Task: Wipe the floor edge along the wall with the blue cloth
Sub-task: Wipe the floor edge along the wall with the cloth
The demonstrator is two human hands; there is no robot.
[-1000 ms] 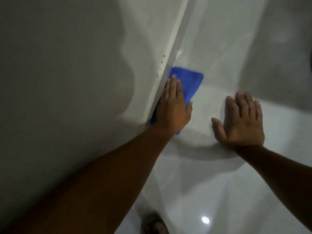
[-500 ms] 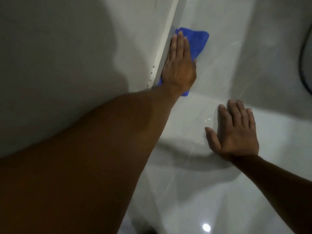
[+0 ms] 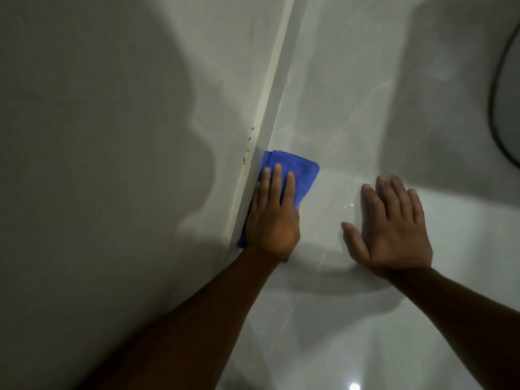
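Observation:
The folded blue cloth [image 3: 298, 171] lies flat on the glossy white floor, its left side against the pale skirting strip [image 3: 270, 102] at the foot of the wall. My left hand [image 3: 271, 218] presses palm-down on the cloth, fingers straight and pointing away from me, covering its near half. My right hand [image 3: 391, 229] rests flat on the bare floor tile to the right, fingers spread, holding nothing. A few small dark specks [image 3: 249, 147] dot the wall just beyond the cloth.
The grey wall [image 3: 112, 136] fills the left side. Glossy white floor tiles [image 3: 351, 94] run ahead along the skirting. A dark curved cable or rim [image 3: 499, 88] shows at the right edge. A light's reflection [image 3: 354, 386] glints on the floor near me.
My left hand slid the cloth forward along the skirting half a second ago, then pulled it back toward me to about where it began. My right hand stayed planted on the floor.

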